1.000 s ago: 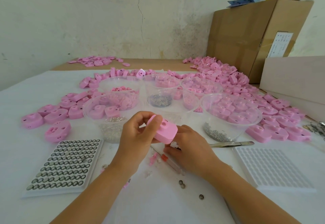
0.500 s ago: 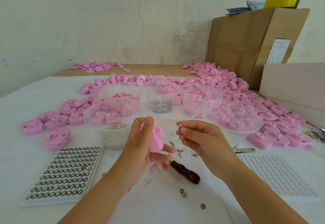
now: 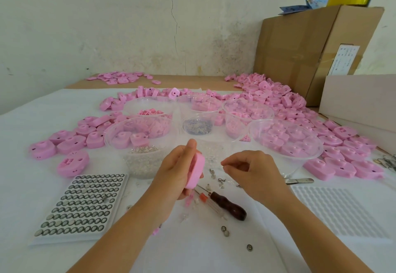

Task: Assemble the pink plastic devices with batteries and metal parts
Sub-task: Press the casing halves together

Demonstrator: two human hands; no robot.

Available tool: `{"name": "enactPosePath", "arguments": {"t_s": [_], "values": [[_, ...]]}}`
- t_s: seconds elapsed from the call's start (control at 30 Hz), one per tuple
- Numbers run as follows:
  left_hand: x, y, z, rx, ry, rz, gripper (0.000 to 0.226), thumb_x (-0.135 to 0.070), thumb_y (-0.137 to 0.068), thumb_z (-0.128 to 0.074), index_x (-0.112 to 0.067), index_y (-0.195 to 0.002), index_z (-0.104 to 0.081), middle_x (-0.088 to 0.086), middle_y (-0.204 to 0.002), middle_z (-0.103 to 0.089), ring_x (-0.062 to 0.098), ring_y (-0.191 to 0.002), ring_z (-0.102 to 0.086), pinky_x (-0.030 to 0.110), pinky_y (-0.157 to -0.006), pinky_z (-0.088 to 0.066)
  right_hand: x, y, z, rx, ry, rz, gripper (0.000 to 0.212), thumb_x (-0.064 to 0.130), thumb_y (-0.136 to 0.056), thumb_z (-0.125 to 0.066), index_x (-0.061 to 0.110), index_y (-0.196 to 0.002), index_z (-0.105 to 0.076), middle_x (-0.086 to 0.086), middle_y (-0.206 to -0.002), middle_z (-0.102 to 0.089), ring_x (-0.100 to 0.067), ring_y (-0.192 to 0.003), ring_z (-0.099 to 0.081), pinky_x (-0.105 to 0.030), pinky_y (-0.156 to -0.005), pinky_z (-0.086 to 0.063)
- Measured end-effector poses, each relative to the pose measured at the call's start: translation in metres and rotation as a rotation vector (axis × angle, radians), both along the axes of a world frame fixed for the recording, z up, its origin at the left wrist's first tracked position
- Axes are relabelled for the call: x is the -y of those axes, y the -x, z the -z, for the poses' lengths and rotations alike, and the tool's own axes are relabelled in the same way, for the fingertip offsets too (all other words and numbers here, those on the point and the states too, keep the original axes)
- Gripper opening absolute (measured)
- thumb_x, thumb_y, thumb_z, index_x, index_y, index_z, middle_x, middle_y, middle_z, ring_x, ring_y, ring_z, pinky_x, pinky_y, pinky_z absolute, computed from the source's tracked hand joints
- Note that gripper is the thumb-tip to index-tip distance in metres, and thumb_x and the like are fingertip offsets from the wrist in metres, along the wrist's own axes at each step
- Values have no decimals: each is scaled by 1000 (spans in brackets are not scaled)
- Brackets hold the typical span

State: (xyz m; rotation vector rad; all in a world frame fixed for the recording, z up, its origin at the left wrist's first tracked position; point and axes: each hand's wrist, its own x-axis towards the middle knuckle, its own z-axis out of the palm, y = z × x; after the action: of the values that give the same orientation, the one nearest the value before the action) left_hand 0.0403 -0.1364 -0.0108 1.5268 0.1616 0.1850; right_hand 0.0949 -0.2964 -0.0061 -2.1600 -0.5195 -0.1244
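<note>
Left hand [image 3: 174, 171] grips the pink device [image 3: 194, 172] edge-up above the near middle of the table, fingers curled round it. Right hand [image 3: 255, 171], just right of it, has thumb and forefinger pinched on what looks like a tiny metal part [image 3: 223, 164], too small to be sure. Best to turn the device's open face toward the pinch, steady it, and seat the part squarely.

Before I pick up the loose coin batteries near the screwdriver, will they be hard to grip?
Probably fiddly: the loose coin batteries are small, thin and lie flat on the table. Shiny metal suggests slippery. Pushed, they should slide, not roll.
</note>
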Motion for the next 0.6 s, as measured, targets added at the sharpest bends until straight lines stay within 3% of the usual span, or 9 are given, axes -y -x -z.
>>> {"name": "enactPosePath", "arguments": {"t_s": [0.07,0.2,0.37,0.6], "values": [[0,0,3,-2,2,29,47,-61,-69,-51,-18,-85,-55,8,-61,-51,12,-39,-40,14,-33,-28,1,-4,6,31,114,13,14,12,-85,-64,20,-92,-73,18,-64,-58,8,-53,-55,-1,-54,-39],[-3,-2,6,38,24,58,19,-34,-90,-53,-15,-92,-58,0,-56,-52,13,-41,-46,20,-36,-38,3,-9,11,96,279,17,21,10,-88,-57,20,-97,-72,9,-88,-69,3,-65,-53,3,-59,-38],[-6,-4,5,110,123,76,19,-36,-67,-68,-27,-83,-72,-5,-68,-63,13,-56,-58,22,-51,-51,4,-10,11,146,329,12,23,11,-90,-54,21,-101,-71,8,-99,-67,2,-70,-50,4,-60,-35],[-10,-2,2,205,150,62,32,-42,-54,-73,-36,-86,-75,-8,-76,-69,7,-64,-64,19,-51,-51,0,-2,6,246,274,-113,10,21,-84,-63,22,-83,-73,13,-75,-58,1,-65,-51,-7,-63,-39]]}}
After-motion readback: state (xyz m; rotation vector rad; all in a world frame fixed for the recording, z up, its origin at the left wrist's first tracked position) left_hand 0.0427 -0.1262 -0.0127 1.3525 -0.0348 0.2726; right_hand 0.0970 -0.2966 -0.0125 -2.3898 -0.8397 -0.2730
